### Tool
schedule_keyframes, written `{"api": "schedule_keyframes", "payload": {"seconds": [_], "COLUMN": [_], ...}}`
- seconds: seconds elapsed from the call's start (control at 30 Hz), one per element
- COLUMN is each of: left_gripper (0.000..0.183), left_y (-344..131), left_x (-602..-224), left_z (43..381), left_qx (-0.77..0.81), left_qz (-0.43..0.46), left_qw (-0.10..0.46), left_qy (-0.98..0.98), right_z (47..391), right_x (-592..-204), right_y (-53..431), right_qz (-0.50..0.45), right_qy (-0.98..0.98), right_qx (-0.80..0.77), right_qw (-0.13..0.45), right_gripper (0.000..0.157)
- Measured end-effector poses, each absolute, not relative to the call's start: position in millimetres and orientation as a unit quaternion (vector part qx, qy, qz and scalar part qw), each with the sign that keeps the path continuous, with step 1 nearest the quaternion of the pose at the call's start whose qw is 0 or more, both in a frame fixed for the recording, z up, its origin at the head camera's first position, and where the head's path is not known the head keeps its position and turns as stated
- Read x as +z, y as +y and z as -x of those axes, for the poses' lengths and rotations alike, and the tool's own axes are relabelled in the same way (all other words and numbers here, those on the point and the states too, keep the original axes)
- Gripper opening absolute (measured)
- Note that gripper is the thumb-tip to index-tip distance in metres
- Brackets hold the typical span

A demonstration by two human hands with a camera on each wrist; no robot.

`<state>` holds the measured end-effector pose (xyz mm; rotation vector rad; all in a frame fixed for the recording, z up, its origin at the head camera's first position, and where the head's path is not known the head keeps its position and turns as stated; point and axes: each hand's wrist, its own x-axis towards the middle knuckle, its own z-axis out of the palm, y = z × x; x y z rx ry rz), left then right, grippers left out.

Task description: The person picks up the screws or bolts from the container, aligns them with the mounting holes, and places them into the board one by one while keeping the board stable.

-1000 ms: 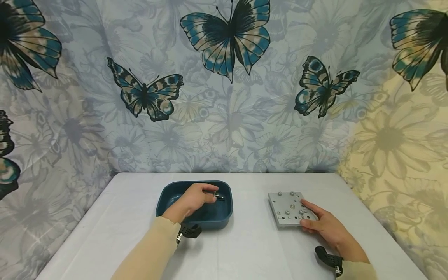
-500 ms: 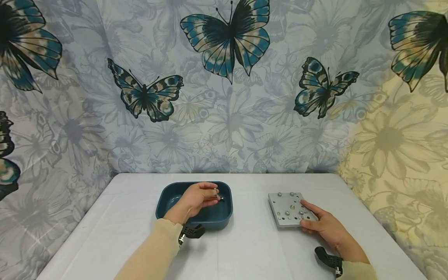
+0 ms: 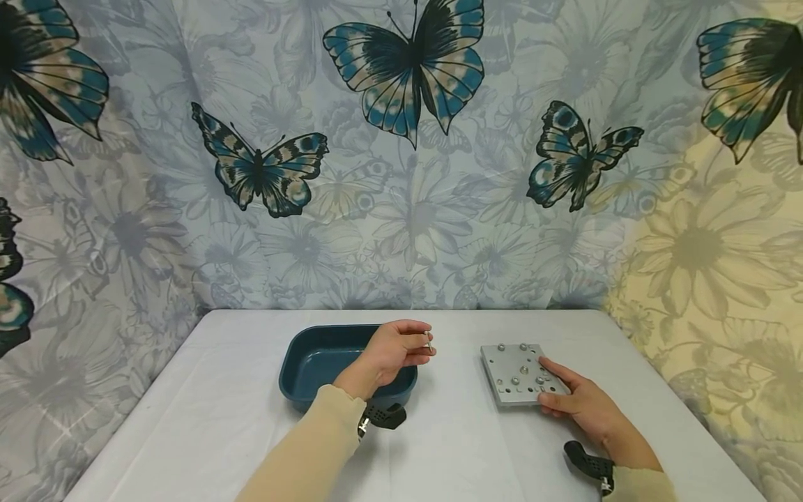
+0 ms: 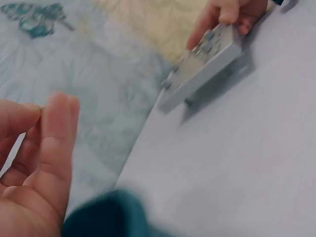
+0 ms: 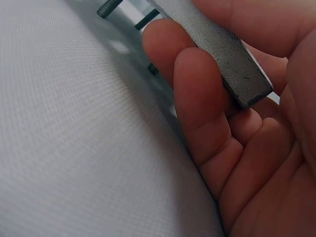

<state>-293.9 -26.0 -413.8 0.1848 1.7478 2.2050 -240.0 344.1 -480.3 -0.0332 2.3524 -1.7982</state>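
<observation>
In the head view my left hand point(image 3: 392, 348) pinches a small metal screw point(image 3: 429, 340) over the right rim of the dark teal tray point(image 3: 301, 369). The fingers mostly hide this screw in the left wrist view. My right hand point(image 3: 580, 404) grips a flat silver metal plate point(image 3: 511, 362) by its right edge, thumb in front. Several screw heads and small holes show on the plate's top. From the right wrist, fingers curl under the plate's edge point(image 5: 237, 64), and threaded screw ends point(image 5: 109, 7) stick out below it, over the cloth.
A white cloth point(image 3: 464, 453) covers the table. Behind and at the sides hangs a fabric backdrop point(image 3: 420, 244) printed with butterflies and flowers. Each wrist wears a black camera mount point(image 3: 385, 416). A stretch of table lies between tray and plate.
My left hand has lifted the screw from inside the tray and moved right, to the tray's right rim. The right hand and the plate have stayed put.
</observation>
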Motion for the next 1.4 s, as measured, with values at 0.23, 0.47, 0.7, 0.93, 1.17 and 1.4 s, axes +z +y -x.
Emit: {"api": "schedule_keyframes", "payload": {"seconds": [0.23,0.47,0.7,0.93,1.17,1.4], "left_gripper": [0.017,0.012,0.01,0.01,0.008,0.008], "left_y": [26,66,88,98,102,105], "left_x": [-414,-429,-447,-457,-457,-462], "left_z": [289,288,296,302,305,307], "left_qx": [0.774,0.765,0.724,0.704,0.663,0.649], "left_qz": [-0.066,-0.044,-0.027,-0.027,-0.032,-0.05], "left_qw": [0.145,0.1,0.056,0.044,0.028,0.004], "left_qy": [0.612,0.634,0.687,0.708,0.747,0.759], "right_z": [241,239,238,241,242,243], "right_x": [-480,-482,-479,-480,-481,-482], "right_y": [344,343,344,343,344,344], "right_qz": [0.017,0.018,0.003,0.021,0.014,0.019], "right_qy": [0.788,0.785,0.792,0.793,0.793,0.79], "right_qx": [-0.61,-0.614,-0.604,-0.603,-0.604,-0.608], "right_qw": [0.086,0.079,0.085,0.085,0.083,0.082], "right_gripper": [0.089,0.089,0.092,0.09,0.091,0.091]}}
